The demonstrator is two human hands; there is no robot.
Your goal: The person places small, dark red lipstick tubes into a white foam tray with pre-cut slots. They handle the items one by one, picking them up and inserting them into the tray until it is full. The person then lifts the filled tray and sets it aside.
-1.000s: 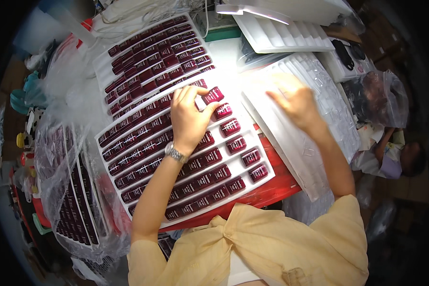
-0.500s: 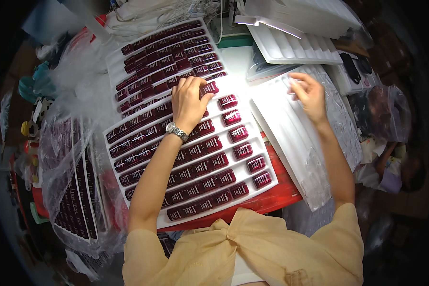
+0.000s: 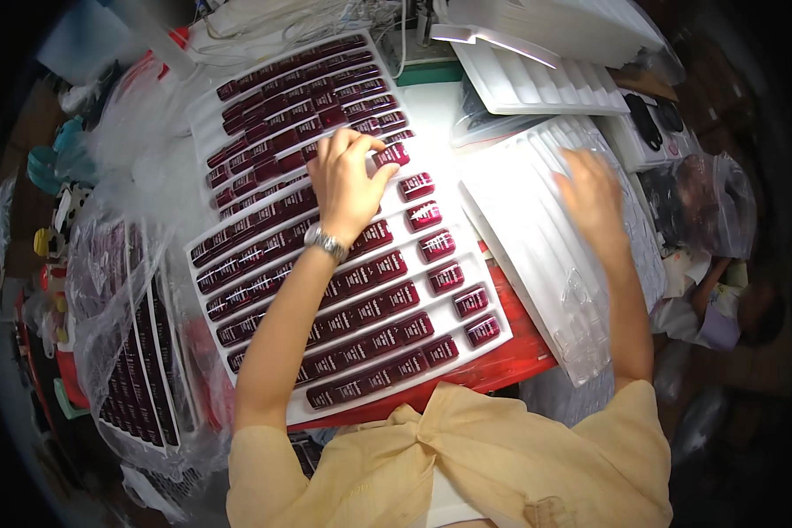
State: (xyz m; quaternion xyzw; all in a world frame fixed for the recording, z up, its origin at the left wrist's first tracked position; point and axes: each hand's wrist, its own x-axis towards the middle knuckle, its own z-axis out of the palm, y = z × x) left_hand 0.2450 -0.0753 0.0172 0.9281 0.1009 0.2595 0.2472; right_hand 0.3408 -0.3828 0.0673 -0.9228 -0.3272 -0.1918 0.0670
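My left hand (image 3: 350, 180) is over the white ridged tray (image 3: 493, 308), with thumb and fingertips closed around a small glossy dark red block (image 3: 392, 155) with pale markings. Several rows of similar dark red blocks (image 3: 361, 312) lie in the tray's grooves, with a separate column (image 3: 436, 246) along its right side. The hand and forearm hide part of the middle rows. My right hand (image 3: 591, 189) hovers above a stack of white ridged trays (image 3: 537, 255) on the right. Motion smears its fingers, so whether they hold anything cannot be made out.
Another tray of dark red blocks (image 3: 299, 84) adjoins at the far side. Left of them, clear plastic wrap (image 3: 106, 290) covers more loaded trays. Further white trays (image 3: 546, 84) stand at the far right, near a bagged dark item (image 3: 708, 198). A red surface (image 3: 510, 361) shows beneath.
My right hand has moved rightward and slightly nearer, away from the left hand, and its fingers have blurred. My left hand stays nearly in place at the same block.
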